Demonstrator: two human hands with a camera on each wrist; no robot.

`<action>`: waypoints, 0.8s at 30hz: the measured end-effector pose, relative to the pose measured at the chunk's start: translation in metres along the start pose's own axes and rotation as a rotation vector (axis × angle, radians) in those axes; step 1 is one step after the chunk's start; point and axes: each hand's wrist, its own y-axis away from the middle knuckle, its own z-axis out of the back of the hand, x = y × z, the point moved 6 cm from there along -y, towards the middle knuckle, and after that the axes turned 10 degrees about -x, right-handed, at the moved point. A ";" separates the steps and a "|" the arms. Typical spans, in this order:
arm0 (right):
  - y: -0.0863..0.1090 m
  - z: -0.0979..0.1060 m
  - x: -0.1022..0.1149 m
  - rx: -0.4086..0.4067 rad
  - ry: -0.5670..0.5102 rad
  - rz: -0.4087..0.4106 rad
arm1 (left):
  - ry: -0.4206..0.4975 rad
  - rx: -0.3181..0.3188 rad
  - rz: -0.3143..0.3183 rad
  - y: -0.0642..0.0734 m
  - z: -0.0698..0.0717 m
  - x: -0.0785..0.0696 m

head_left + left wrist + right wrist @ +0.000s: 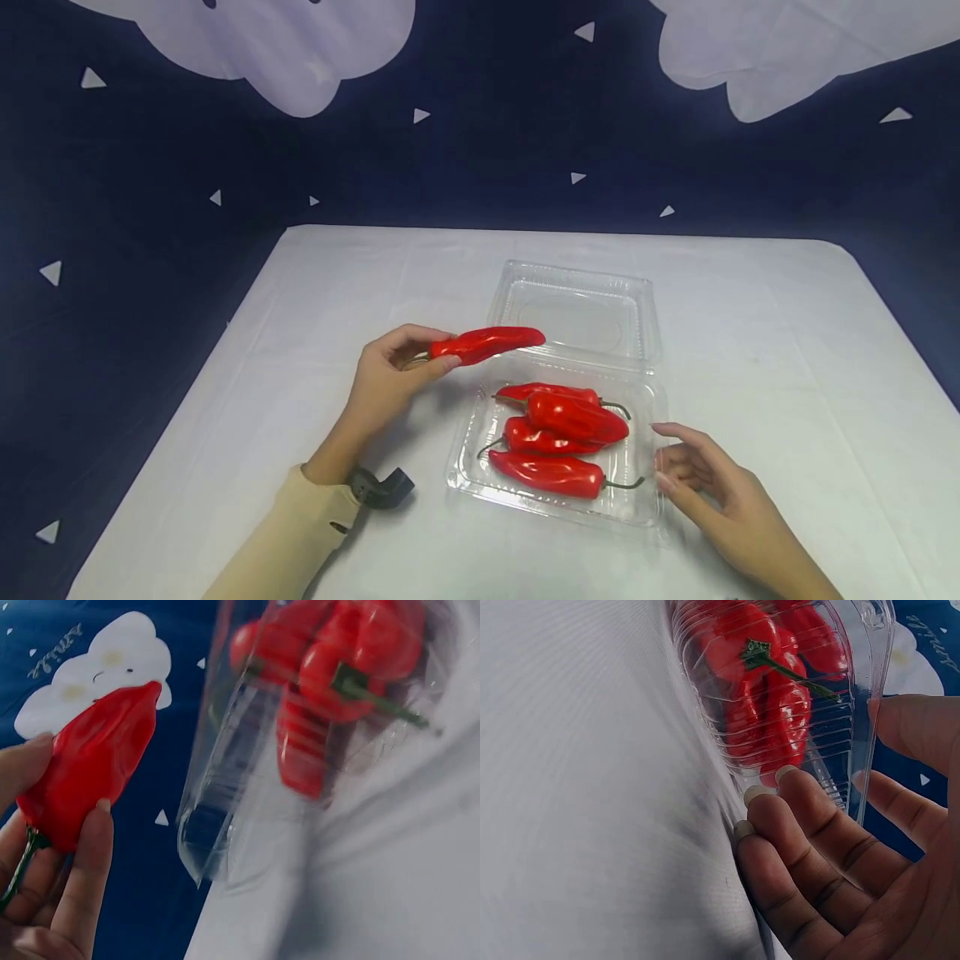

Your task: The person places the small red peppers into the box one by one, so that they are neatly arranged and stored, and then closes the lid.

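Note:
A long red pepper (pixel 491 342) is pinched between the thumb and fingers of my left hand (pixel 381 379), near its stem end. It is held in the air, left of the lid, with its tip pointing right. Several more red peppers (pixel 551 475) with green stems lie in the base of a transparent plastic clamshell box (pixel 468 485). My right hand (pixel 716 496) is at the box's right edge, fingers loosely bent and spread. In the right wrist view its fingertips (pixel 789 780) lie against or very near the ribbed wall.
The box's hinged lid (pixel 573 315) lies folded back, away from me. A white cloth covers the table (pixel 780 358). Behind it hangs a dark blue backdrop (pixel 495 167) with white clouds and triangles. A black band (pixel 381 487) sits on my left wrist.

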 end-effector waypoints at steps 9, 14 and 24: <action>-0.002 0.002 0.001 0.001 -0.002 -0.007 | 0.016 0.102 -0.061 0.006 -0.013 -0.007; -0.003 0.002 0.002 0.000 -0.001 -0.006 | 0.057 0.232 -0.105 0.015 -0.028 -0.011; 0.000 0.000 0.003 0.007 -0.019 -0.002 | 0.056 0.357 -0.159 0.031 -0.048 -0.014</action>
